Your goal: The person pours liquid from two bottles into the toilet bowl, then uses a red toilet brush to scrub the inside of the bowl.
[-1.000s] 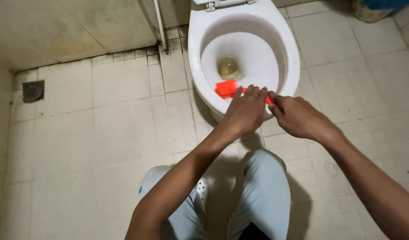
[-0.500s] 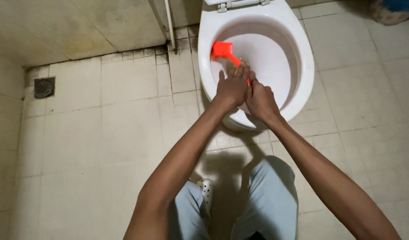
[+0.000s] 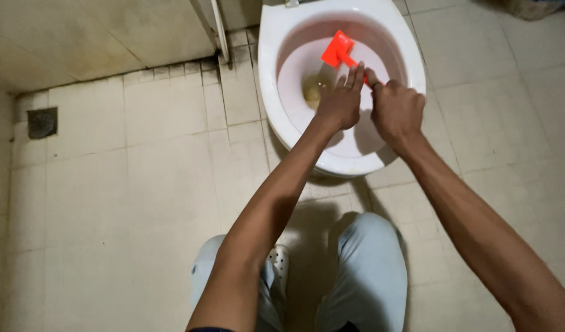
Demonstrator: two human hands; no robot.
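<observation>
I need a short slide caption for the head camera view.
Both hands, left hand and right hand, grip an orange plastic brush inside a white ceramic toilet bowl.

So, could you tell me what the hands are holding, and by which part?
Both hands, left hand and right hand, grip the orange brush by its handle, head inside the toilet bowl.

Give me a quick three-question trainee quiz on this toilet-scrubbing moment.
1. True or false: both hands grip the orange brush.
2. Where is the brush head? A) on the floor tiles B) inside the toilet bowl C) on the floor drain
3. Which hand has its fingers stretched out along the handle?

Key
1. True: left hand and right hand meet on the handle.
2. B
3. The left.
</observation>
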